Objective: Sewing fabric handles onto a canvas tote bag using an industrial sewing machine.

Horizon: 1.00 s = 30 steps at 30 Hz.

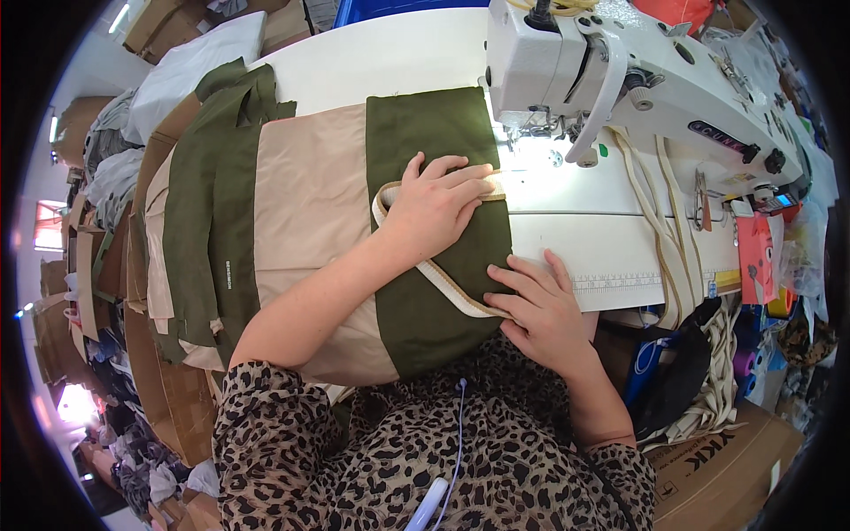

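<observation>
A green and beige fabric panel [310,195] lies over the white sewing table, its green end [425,124] next to the machine. On the green part a cream webbing strap with a tan edge [447,290] bends into a loop. My left hand [436,208] lies across the strap's upper run with its fingers outstretched toward the needle area. My right hand [542,305] rests with spread fingers at the panel's right edge, over the strap's lower end; what lies beneath those fingers is hidden.
A white sewing machine [655,71] stands at the upper right, its light on. Cream straps [660,221] hang over the table beside small scissors [701,199]. A ruler strip [620,279] runs along the front edge. A cardboard box [168,389] stands left, another [726,469] lower right.
</observation>
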Each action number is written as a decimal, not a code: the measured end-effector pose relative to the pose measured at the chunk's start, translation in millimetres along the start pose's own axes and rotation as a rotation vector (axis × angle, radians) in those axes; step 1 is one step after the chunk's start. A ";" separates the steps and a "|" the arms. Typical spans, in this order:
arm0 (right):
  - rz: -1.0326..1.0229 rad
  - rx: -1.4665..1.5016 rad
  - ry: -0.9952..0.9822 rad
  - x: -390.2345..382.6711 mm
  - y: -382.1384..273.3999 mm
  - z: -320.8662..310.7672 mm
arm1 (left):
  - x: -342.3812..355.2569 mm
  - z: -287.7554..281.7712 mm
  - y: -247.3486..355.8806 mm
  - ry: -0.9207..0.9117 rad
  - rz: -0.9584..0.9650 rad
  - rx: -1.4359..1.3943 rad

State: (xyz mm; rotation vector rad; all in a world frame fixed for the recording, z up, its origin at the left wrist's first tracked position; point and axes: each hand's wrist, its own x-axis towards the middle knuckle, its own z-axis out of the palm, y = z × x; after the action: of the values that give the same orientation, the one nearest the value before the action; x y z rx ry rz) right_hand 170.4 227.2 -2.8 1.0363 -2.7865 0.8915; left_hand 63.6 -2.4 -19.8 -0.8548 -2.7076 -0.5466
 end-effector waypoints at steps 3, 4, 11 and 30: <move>-0.001 -0.002 0.004 0.9 0.4 0.5 | -0.4 1.2 -0.9 -0.004 -0.011 -0.015; -0.003 -0.003 0.006 0.7 -0.1 0.4 | 0.0 0.4 -0.3 -0.005 -0.013 -0.011; 0.028 0.018 0.030 4.0 0.3 -0.1 | 14.9 2.3 -6.8 -0.028 0.022 -0.053; 0.090 0.000 0.073 13.0 8.7 0.4 | 25.9 8.2 -15.8 -0.042 0.030 -0.048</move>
State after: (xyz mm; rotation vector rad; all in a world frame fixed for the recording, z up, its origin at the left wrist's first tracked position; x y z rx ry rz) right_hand 155.1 224.7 -4.6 0.8663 -2.7916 0.9194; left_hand 32.6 1.9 -22.6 -0.9281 -2.7240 -0.5958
